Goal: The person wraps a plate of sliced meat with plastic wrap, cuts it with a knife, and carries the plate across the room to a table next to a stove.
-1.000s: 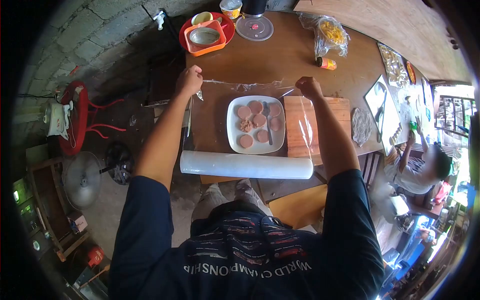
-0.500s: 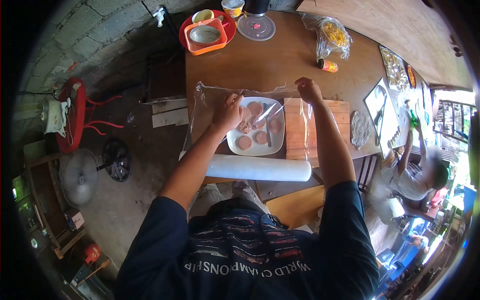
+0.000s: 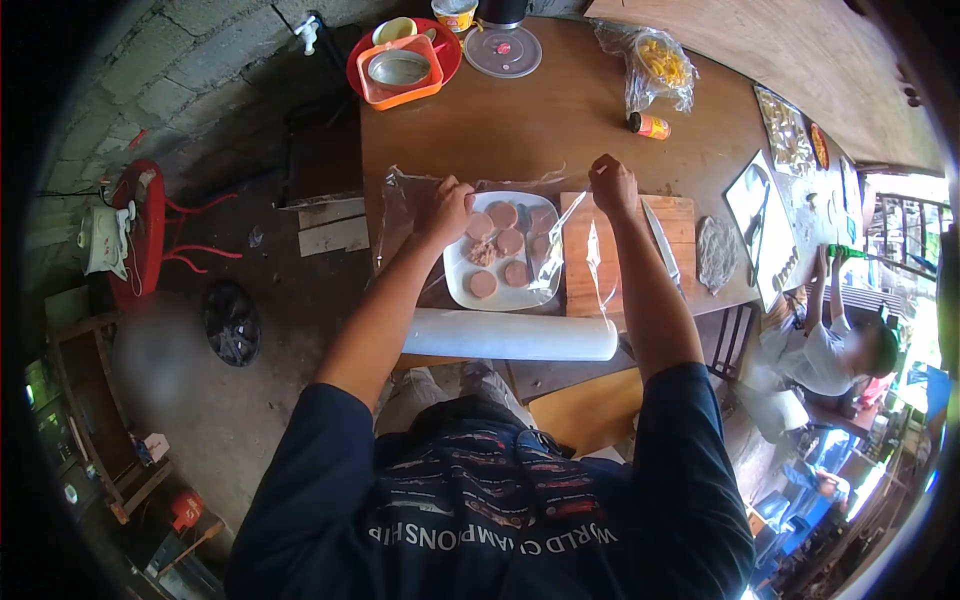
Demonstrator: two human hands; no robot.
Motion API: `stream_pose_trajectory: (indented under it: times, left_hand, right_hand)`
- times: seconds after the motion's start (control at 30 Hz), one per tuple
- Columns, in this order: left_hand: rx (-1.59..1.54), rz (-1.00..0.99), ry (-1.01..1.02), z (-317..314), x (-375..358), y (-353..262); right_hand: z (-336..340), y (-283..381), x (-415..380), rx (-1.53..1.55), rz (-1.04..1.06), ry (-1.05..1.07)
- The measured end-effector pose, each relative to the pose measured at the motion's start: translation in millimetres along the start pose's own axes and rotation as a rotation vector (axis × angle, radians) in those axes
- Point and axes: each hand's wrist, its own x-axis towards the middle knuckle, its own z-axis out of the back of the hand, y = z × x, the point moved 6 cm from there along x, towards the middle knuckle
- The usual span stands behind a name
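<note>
A: Location of the clear film [image 3: 549, 250]?
B: Spread over the plate [image 3: 510, 298], glare at the plate's 3 o'clock side. Roll [image 3: 530, 336] lies at the plate's 6 o'clock.
A: Left hand [image 3: 447, 208]?
B: At the plate's 10 o'clock, near the rim, fingers curled in.
A: Right hand [image 3: 614, 185]?
B: At 2 o'clock, above the wooden board's [image 3: 682, 222] far edge, fingers clenched. Whether either grasp has film caught in it, I cannot tell; transparent material, poor contrast.
A: Plate contents?
B: Round pink slices [image 3: 509, 241], plus a crumbled heap [image 3: 481, 250] toward 9 o'clock.
A: Surroundings?
B: Board at the plate's 3 o'clock, a knife [image 3: 661, 240] on it; crumpled plastic [image 3: 717, 253] farther out, same direction.
</note>
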Motion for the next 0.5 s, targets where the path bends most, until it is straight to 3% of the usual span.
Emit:
stream_pose_trajectory:
  times: [0.1, 0.3, 0.43, 0.5]
  left_hand:
    - [-0.050, -0.004, -0.018, -12, 0, 11]
    - [0.038, -0.150, -0.089, -20, -1, 19]
    - [-0.009, -0.034, -0.007, 16, -10, -14]
    - [0.087, 0.089, 0.109, 38, -13, -34]
  right_hand:
    - [-10, -19, 4, 0.137, -0.053, -0.004]
    - [-21, -26, -8, 0.266, 0.072, 0.006]
    - [1, 9, -42, 0.299, 0.155, 0.010]
    - [10, 51, -68, 0.181, 0.521, -0.021]
